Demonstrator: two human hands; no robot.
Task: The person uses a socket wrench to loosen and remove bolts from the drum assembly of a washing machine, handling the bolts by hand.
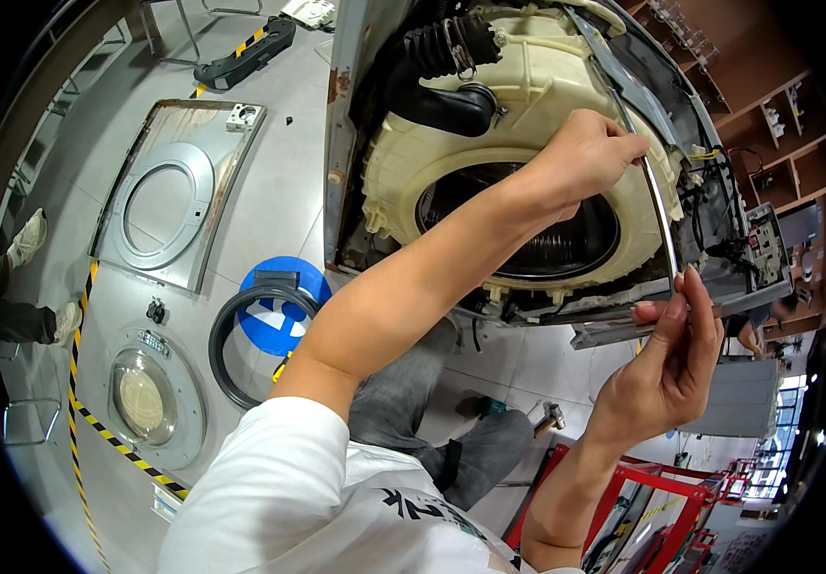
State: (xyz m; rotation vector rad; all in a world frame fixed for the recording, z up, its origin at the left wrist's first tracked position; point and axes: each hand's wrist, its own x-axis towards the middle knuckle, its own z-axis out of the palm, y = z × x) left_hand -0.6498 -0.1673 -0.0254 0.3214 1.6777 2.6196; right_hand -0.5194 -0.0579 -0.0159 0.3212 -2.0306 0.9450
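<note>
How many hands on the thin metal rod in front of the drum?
2: left hand partway along the metal rod, right hand at its lower end. No others visible on it.

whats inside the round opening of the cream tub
A dark, shiny drum, its ribbed wall showing toward the lower right. The left forearm crosses in front, so what lies behind it is hidden.
</note>
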